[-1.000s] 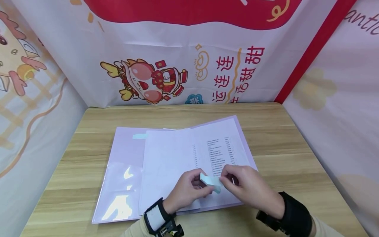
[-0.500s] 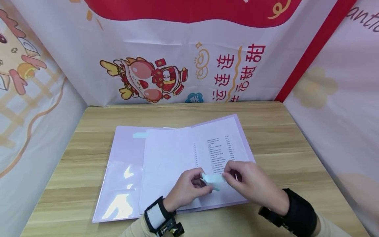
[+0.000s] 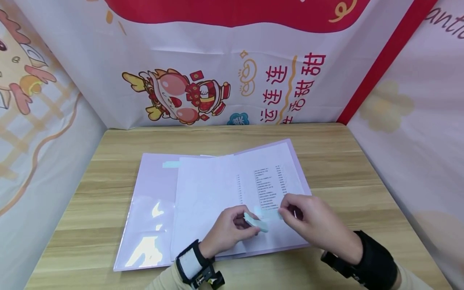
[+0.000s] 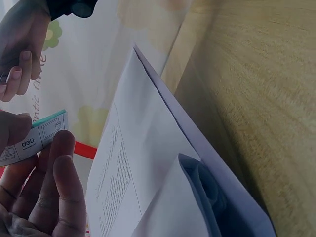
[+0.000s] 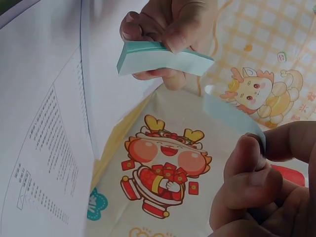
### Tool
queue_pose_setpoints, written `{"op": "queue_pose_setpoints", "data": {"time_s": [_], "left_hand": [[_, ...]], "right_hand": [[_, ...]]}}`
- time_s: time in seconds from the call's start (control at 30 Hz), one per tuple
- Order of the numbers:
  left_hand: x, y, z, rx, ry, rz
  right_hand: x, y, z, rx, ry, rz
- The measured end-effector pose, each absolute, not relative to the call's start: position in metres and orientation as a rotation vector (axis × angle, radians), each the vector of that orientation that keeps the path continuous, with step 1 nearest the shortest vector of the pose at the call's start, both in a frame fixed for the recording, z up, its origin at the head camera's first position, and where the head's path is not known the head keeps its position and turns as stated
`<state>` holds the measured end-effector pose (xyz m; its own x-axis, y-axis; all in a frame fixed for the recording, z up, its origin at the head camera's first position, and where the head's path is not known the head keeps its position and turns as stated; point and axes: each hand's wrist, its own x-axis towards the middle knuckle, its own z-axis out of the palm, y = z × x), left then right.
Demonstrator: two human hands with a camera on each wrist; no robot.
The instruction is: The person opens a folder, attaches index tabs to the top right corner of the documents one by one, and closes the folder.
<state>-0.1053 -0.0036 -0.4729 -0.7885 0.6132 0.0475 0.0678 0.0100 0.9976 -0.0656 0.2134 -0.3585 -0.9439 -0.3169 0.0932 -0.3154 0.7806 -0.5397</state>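
My left hand [image 3: 228,228] grips a small pad of mint-green sticky notes [image 3: 256,223] between thumb and fingers, above the open pages. In the left wrist view the pad's printed backing [image 4: 29,143] reads "deli". To its right, my right hand [image 3: 311,219] pinches one end of a single loose sticky note [image 5: 232,116]. In the right wrist view this strip curves freely toward the pad, with a gap between them. Under both hands lies an open purple folder [image 3: 145,217] with white sheets, the right-hand page [image 3: 270,185] bearing rows of printed text.
Another mint strip [image 3: 171,164] sticks out at the upper left of the sheets over the folder's cover. The folder rests on a wooden table [image 3: 362,193]. Printed cloths [image 3: 203,44] stand up behind and at both sides.
My right hand has moved right and slightly up, pulling one sticky note away from the pad until it came off. The left hand with the pad has stayed nearly still.
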Motion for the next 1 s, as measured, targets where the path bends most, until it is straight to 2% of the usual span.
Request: {"op": "queue_pose_setpoints", "data": {"time_s": [0.33, 0.63, 1.0], "left_hand": [[-0.098, -0.004, -0.471, 0.739, 1.971, 1.688], [-0.071, 0.009, -0.465, 1.057, 2.225, 1.23], [-0.056, 0.013, -0.467, 1.003, 2.409, 0.882]], "right_hand": [[-0.07, 0.221, -0.359, -0.475, 3.012, -0.877], [-0.074, 0.225, -0.364, -0.452, 3.061, -0.86], [-0.074, 0.222, -0.367, -0.383, 3.019, -0.834]]}}
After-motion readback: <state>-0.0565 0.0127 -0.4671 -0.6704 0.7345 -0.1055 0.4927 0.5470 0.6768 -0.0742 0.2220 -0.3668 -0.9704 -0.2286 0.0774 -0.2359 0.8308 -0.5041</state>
